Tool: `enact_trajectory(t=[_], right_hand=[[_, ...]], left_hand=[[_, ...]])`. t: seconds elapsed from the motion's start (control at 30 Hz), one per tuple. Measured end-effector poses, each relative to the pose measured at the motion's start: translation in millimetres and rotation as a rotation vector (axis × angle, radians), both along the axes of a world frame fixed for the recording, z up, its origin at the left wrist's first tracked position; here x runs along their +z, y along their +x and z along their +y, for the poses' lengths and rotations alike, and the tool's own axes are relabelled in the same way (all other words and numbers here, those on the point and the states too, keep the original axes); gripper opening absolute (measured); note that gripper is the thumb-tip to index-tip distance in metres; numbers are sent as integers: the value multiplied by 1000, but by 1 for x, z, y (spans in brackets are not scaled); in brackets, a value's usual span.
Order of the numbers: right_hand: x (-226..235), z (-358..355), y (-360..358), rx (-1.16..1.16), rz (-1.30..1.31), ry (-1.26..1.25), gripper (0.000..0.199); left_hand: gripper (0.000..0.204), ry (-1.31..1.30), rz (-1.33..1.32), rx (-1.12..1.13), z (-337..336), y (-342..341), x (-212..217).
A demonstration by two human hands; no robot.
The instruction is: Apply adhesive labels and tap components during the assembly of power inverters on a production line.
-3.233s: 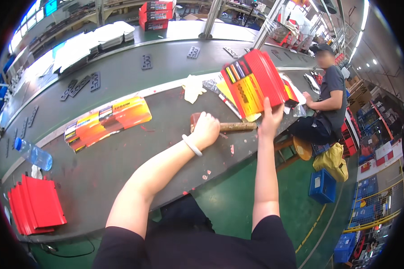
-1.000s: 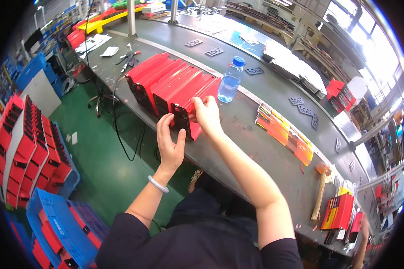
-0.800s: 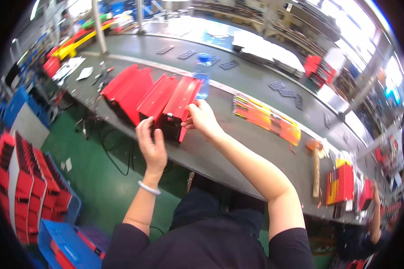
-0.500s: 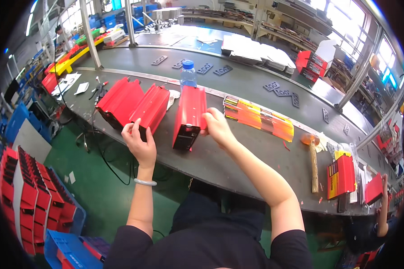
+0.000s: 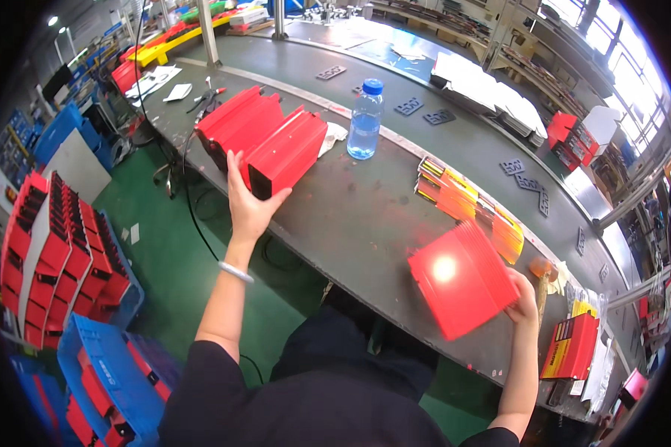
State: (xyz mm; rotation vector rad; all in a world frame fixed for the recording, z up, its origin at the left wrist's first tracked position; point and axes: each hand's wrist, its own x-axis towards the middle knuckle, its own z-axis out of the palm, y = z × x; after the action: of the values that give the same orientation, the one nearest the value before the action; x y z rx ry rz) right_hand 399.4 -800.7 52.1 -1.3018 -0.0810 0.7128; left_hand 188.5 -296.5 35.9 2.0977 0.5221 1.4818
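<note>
A red ribbed metal housing point(image 5: 464, 279) is in my right hand point(image 5: 524, 299), tilted over the right part of the dark bench. The fingers grip its right edge, and its broad red face shines with glare. My left hand point(image 5: 252, 205) rests on the near end of another red housing point(image 5: 289, 151), thumb and fingers spread around its dark end face. Against that one's left side stands a further red housing point(image 5: 240, 119). Flat yellow-and-orange printed sleeves point(image 5: 470, 201) lie behind the housing in my right hand, partly covered by it.
A water bottle point(image 5: 365, 119) with a blue cap stands behind the housings. A mallet point(image 5: 543, 279) and a yellow-red box point(image 5: 572, 346) lie at the right. Pliers point(image 5: 205, 100) lie far left. Dark plates point(image 5: 408, 106) rest on the belt beyond. Blue crates point(image 5: 112, 376) sit on the floor.
My right hand has carried one red housing from the middle of the bench to the right and turned its broad face up. My left hand has stayed at the standing housings, its fingers spreading wider.
</note>
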Motion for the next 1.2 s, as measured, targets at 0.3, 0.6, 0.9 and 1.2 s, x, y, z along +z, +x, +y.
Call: enact_trajectory(t=[0.3, 0.6, 0.9, 1.2], right_hand=[[-1, -73, 26, 35, -194, -520, 27], [19, -67, 32, -22, -422, -847, 31], [18, 29, 73, 141, -1016, -842, 35], [8, 141, 121, 261, -1372, -1099, 45]], left_hand=[[56, -345, -67, -246, 10, 8, 5], [45, -958, -410, -284, 9, 5, 3], [44, -1675, -541, -336, -54, -10, -34], [31, -1919, -372, -825, -162, -29, -12]])
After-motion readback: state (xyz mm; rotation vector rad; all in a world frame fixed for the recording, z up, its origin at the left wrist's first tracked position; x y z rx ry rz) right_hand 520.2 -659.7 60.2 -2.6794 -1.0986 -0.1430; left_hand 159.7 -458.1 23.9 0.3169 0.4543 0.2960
